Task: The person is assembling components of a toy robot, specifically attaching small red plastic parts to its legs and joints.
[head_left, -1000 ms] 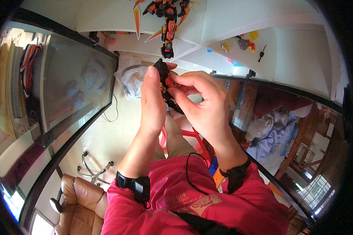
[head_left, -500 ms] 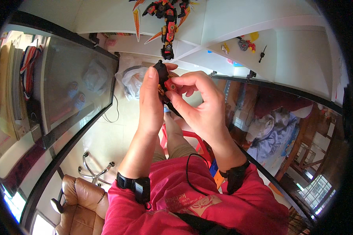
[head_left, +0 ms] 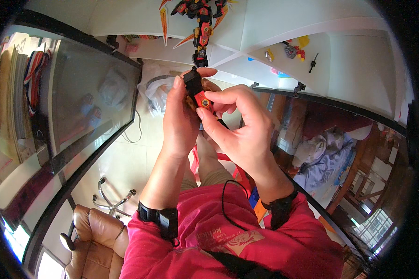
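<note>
Between my two hands is a small black, red and gold toy segment [head_left: 201, 96], with a round gold-ringed detail on its red face. My left hand [head_left: 180, 116] wraps round it from the left, thumb along its black end. From the right, the thumb and forefinger of my right hand [head_left: 241, 118] pinch its red part. Just beyond my fingertips, a larger jointed toy figure [head_left: 203, 35] in the same colours hangs over the white shelf edge, with orange-and-white blade-like pieces. Its lower end is close to my left fingers; whether they touch I cannot tell.
Small loose toy parts [head_left: 294, 52] and a thin black piece [head_left: 314, 63] lie in the right shelf compartment [head_left: 354, 60]. Open glass doors [head_left: 97, 102] flank me. A plastic bag [head_left: 159, 93] sits below, with a brown leather chair [head_left: 97, 242] at lower left.
The toy segment has turned in my hands, so its red face with the round detail shows more fully. Both hands keep their hold, and the view has shifted slightly.
</note>
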Tool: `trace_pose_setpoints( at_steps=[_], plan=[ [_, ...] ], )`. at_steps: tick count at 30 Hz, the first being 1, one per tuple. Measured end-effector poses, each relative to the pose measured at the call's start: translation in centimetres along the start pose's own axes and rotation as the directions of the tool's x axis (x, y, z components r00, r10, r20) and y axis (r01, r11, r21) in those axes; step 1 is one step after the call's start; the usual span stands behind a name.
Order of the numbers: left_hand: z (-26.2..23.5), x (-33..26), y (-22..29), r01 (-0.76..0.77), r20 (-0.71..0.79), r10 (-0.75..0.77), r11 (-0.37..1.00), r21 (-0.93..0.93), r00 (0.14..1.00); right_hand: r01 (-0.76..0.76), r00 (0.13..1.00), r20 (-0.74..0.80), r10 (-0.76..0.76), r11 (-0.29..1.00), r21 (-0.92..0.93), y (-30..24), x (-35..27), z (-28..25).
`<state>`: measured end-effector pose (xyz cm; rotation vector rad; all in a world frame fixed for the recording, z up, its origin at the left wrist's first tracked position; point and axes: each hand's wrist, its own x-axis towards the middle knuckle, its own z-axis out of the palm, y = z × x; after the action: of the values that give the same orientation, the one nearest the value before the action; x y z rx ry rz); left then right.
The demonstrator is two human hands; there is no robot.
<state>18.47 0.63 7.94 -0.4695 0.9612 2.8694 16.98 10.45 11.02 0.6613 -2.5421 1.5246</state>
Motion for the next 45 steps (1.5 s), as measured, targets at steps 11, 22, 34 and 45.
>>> trace_pose_setpoints(
  at_steps=[11,22,34,45],
  plan=[
    [0.1,-0.1,0.5,0.032,0.021,-0.032,0.999,-0.006,0.999,-0.285,0.959,0.07,0.276,0.93,0.234,1.6,0.1,-1.2],
    [0.7,-0.7,1.3,0.001,0.099,-0.019,0.984,0.181,0.995,-0.472,0.88,0.238,0.412,0.693,0.544,1.2,0.4,-2.4],
    [0.8,-0.8,1.2,0.038,0.096,-0.046,0.995,0.089,0.994,-0.481,0.87,0.227,0.438,0.651,0.588,0.4,0.4,-2.7],
    [0.7,-1.0,1.4,0.149,0.211,-0.096,0.957,-0.249,0.973,-0.532,0.835,0.334,0.437,0.486,0.694,-0.4,0.3,-3.8]
  ],
)
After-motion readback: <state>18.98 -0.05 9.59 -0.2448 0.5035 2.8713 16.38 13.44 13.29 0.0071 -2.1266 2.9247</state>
